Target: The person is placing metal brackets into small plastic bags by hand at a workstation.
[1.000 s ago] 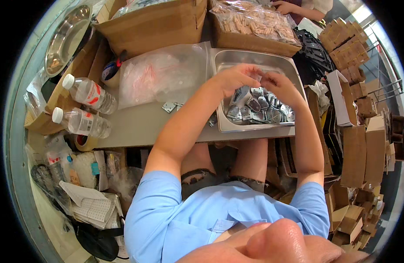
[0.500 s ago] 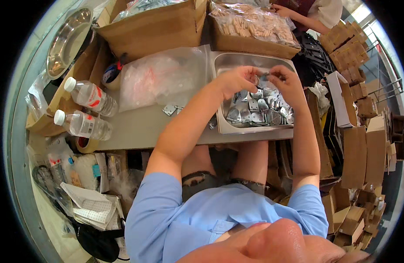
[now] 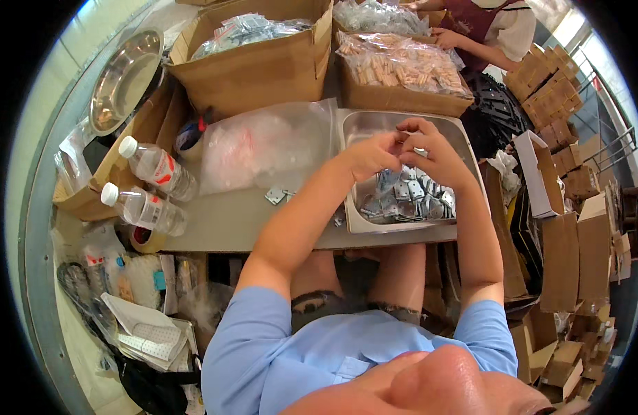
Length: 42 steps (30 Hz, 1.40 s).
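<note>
My left hand [image 3: 373, 156] and my right hand [image 3: 435, 158] meet over a shallow steel tray [image 3: 358, 220]. The fingers of the left are pinched together, and what they hold is hidden. Bent fingers of the right close in against the left fingertips, its index finger raised; anything between them is too small to make out. Below the hands lies a pile of small silvery metal plates [image 3: 415, 200] with holes. Just under the left hand shows a bit of clear plastic [image 3: 386, 181], perhaps a small bag. A few more plates [image 3: 276, 196] rest on the table left of the tray.
A large clear plastic bag [image 3: 263, 145] lies left of the tray. Two bottles [image 3: 160, 169] and a tape roll [image 3: 147, 240] stand farther left. Behind are cartons of bagged metal parts [image 3: 253, 34] and wooden dowels [image 3: 405, 66]. Another person's hand [image 3: 445, 38] is at the back right.
The view has tilted, so the table sits lower in the picture. My right hand has turned and lifted its index finger, and both hands remain together above the tray.
</note>
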Motion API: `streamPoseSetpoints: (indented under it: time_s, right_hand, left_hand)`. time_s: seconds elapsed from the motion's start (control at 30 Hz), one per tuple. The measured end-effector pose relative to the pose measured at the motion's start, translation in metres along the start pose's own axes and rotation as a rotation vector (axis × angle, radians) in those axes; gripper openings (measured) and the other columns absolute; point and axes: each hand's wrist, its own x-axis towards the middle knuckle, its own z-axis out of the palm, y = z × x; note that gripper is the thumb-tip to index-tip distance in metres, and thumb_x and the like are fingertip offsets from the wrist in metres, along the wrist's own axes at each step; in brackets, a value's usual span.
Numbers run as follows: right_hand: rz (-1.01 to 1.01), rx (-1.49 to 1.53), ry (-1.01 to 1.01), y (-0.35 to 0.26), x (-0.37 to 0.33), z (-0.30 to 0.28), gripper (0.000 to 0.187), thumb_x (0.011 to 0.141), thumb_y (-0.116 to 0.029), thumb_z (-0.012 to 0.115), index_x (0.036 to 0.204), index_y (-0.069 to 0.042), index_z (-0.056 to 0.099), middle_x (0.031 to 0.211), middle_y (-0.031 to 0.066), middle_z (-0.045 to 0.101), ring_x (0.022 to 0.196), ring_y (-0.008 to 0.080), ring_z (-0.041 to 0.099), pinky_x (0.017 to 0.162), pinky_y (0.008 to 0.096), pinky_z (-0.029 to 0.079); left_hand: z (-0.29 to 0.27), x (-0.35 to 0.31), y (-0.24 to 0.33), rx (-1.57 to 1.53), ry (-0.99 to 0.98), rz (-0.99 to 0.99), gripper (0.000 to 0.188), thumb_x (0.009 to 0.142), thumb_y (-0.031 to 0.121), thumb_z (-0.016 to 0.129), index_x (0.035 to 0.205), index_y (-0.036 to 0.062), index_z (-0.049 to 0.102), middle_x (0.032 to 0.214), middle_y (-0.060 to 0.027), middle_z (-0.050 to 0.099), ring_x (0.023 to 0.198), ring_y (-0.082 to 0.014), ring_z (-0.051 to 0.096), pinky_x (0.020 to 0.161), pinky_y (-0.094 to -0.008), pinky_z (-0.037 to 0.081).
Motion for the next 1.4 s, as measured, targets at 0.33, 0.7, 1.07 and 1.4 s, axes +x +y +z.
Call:
streamPoseSetpoints:
  time_s: [0.33, 0.7, 1.07, 1.4]
  right_hand:
    - [0.305, 0.054, 0.277, 0.019, -0.006, 0.008, 0.009, 0.079, -0.007, 0.068, 0.080, 0.002, 0.065, 0.073, 0.0016, 0.063, 0.063, 0.0056, 0.051, 0.056, 0.0209, 0.040]
    - [0.280, 0.026, 0.490, 0.014, -0.006, 0.014, 0.016, 0.072, -0.013, 0.074, 0.073, 0.000, 0.065, 0.064, 0.0043, 0.059, 0.059, 0.0107, 0.052, 0.055, 0.0255, 0.042]
    - [0.035, -0.029, 0.377, 0.021, -0.006, 0.010, 0.017, 0.075, -0.014, 0.070, 0.086, -0.003, 0.063, 0.079, 0.0075, 0.060, 0.072, 0.0194, 0.054, 0.064, 0.0309, 0.042]
    - [0.040, 0.052, 0.290, 0.030, -0.010, -0.001, 0.016, 0.077, -0.014, 0.066, 0.083, -0.002, 0.057, 0.081, 0.0076, 0.058, 0.080, 0.0206, 0.054, 0.071, 0.0314, 0.042]
  left_hand:
    - [-0.003, 0.008, -0.005, 0.486, 0.607, 0.014, 0.021, 0.085, 0.013, 0.065, 0.100, -0.0011, 0.061, 0.086, -0.0041, 0.063, 0.077, -0.0101, 0.058, 0.069, -0.0233, 0.048]
    - [-0.001, 0.008, -0.004, 0.456, 0.670, 0.123, 0.016, 0.087, 0.012, 0.061, 0.094, -0.0029, 0.064, 0.082, -0.0037, 0.064, 0.071, -0.0076, 0.057, 0.065, -0.0220, 0.048]
    - [0.034, 0.003, 0.016, 1.175, 0.646, 0.429, 0.014, 0.084, 0.012, 0.058, 0.089, -0.0009, 0.063, 0.078, -0.0170, 0.062, 0.067, -0.0294, 0.059, 0.061, -0.0345, 0.046]
    - [0.030, 0.005, 0.019, 1.222, 0.643, 0.404, 0.015, 0.085, 0.013, 0.059, 0.087, -0.0010, 0.062, 0.075, -0.0126, 0.062, 0.066, -0.0227, 0.060, 0.061, -0.0314, 0.046]
